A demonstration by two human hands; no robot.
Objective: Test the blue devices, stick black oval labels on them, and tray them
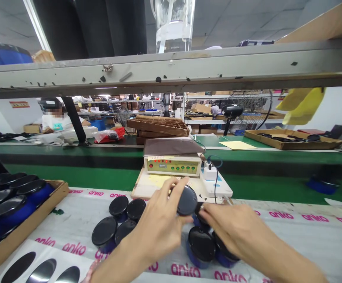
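Held tilted in my left hand (161,220) is a round piece with a flat dark top (187,201), the thumb below it and the fingers over its upper edge. Beside it, my right hand (231,226) has its fingers closed at a smaller-looking black-topped blue piece (199,220), mostly hidden by the fingers. Just below stand a blue cup-like piece with a glossy black top (201,243) and another one (225,249) partly under my right hand. Several more black-topped pieces (104,232) stand left of my left hand.
A cardboard tray (51,200) of black-topped blue pieces sits at left, near a sheet of dark oval stickers (42,271). Ahead is a control box (172,165) with lit red digits, beside a white plug adapter (209,173). A shelf beam (171,70) crosses overhead. A co-worker (57,118) sits beyond the green belt.
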